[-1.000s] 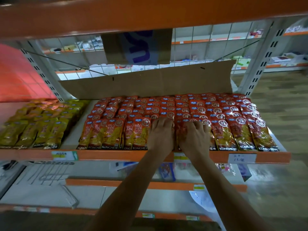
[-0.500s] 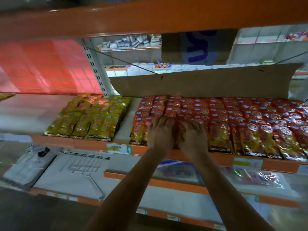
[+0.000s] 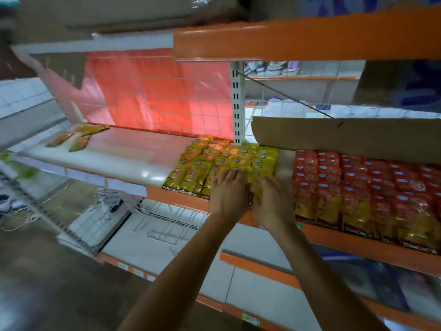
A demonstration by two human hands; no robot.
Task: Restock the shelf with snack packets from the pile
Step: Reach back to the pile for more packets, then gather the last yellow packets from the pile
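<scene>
Our left hand (image 3: pixel 228 197) lies flat, fingers straight, on the front rows of the yellow packets (image 3: pixel 222 161). Our right hand (image 3: pixel 274 201) rests beside it on the same block, but blur hides whether its fingers pinch a packet. The packets look light, soft and slick, so we judge they will slide and fan out easily. They are best taken by the sealed ends or squared up from both sides. The shelf (image 3: pixel 133 163) has bare room to the left, up to a few loose packets (image 3: pixel 78 138). To the right, the red packets (image 3: pixel 358 187) sit near, across a narrow gap. The orange lip (image 3: pixel 176 198) runs just under our wrists.
</scene>
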